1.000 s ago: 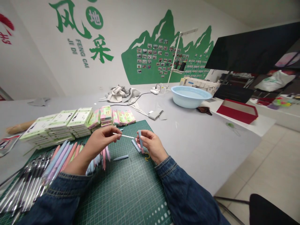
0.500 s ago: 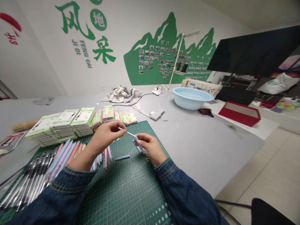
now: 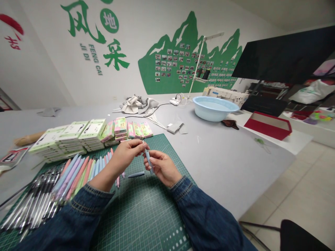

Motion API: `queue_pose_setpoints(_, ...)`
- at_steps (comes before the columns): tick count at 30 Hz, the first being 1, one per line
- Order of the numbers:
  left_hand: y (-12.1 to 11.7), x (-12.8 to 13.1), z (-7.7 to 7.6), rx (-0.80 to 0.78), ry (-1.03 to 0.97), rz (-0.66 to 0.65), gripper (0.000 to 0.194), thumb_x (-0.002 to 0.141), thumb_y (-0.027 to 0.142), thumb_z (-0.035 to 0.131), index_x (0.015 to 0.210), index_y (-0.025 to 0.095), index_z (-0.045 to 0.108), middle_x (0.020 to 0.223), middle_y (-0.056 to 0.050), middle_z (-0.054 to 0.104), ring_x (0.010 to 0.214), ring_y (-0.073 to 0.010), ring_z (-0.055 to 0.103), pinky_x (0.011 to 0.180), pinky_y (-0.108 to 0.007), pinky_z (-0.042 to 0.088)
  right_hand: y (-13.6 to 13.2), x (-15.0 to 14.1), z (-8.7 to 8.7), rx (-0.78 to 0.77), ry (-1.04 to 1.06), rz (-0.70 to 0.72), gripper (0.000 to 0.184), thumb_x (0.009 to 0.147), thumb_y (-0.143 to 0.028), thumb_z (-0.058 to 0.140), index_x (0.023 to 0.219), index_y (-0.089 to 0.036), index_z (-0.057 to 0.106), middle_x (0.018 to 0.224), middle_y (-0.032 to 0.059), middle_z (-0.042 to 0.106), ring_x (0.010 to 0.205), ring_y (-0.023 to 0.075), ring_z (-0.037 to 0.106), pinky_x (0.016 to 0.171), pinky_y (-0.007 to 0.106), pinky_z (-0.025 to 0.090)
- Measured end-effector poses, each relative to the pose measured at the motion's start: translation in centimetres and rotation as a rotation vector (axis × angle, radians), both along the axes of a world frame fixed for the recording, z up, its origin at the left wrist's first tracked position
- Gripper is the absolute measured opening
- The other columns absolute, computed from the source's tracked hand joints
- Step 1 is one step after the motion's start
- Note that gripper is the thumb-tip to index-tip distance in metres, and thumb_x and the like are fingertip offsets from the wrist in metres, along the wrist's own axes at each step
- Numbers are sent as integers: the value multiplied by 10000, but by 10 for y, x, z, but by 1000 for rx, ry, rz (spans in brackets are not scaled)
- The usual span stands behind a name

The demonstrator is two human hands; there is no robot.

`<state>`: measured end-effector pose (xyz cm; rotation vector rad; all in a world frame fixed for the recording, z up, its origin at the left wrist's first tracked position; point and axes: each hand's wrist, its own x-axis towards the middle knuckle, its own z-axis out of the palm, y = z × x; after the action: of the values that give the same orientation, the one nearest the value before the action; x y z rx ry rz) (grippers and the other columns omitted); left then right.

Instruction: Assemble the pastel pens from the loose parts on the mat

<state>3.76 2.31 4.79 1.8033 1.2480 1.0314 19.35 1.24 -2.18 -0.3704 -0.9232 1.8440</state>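
My left hand pinches a thin pen refill between thumb and fingertips, at the upper end of a light blue pen barrel. Only a little of the refill shows. My right hand is closed around that light blue pen barrel, which it holds nearly upright above the green cutting mat. Close below my hands a separate light blue pen piece lies flat on the mat. Left of it, partly behind my left forearm, is a row of pastel pens.
Clear pens with dark grips lie at the left. Behind them stand stacked white-green boxes and small pink-green boxes. Farther back are crumpled cloths, a blue basin and a red box.
My left hand has moved down and right, up against the barrel. The white refill that stretched between my hands is now mostly out of sight. The barrel is now more upright.
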Motion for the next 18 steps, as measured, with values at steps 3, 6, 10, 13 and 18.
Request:
queue_pose_setpoints(3, 3, 1, -3, -13, -55, 2, 287, 820, 418, 561, 770, 159, 674, 597, 14, 529, 573, -110, 444, 554, -232, 338, 1, 2, 2, -15, 11, 2, 217, 745, -188, 688, 955, -137, 673, 802, 50, 645, 649, 96, 547, 610, 234, 417)
queue_pose_setpoints(6, 4, 2, -7, -62, -158, -34, 291, 820, 420, 558, 782, 150, 661, 617, 7, 534, 566, -105, 433, 535, -229, 326, 1, 3, 1, -26, 11, 1, 217, 742, -185, 693, 952, -134, 672, 801, 52, 646, 649, 95, 554, 620, 236, 428)
queue_pose_setpoints(10, 4, 2, -6, -28, -46, 13, 270, 818, 396, 558, 740, 157, 655, 586, 16, 524, 560, -104, 439, 545, -231, 329, 1, 2, -2, -63, 9, 17, 220, 737, -179, 697, 950, -135, 670, 797, 47, 642, 652, 95, 557, 625, 236, 439)
queue_pose_setpoints(13, 2, 3, -5, -18, 15, 47, 265, 812, 384, 564, 696, 159, 641, 558, 26, 505, 554, -105, 438, 546, -231, 331, 0, 0, -2, -87, 23, 37, 204, 725, -176, 704, 921, -135, 667, 788, 42, 636, 638, 91, 541, 595, 226, 427)
queue_pose_setpoints(18, -2, 6, -5, -105, -138, 14, 273, 788, 406, 598, 708, 148, 635, 562, 27, 500, 544, -97, 397, 518, -222, 307, 0, -4, 0, -83, 29, 13, 173, 756, -206, 679, 912, -135, 660, 731, 35, 622, 588, 83, 509, 522, 203, 371)
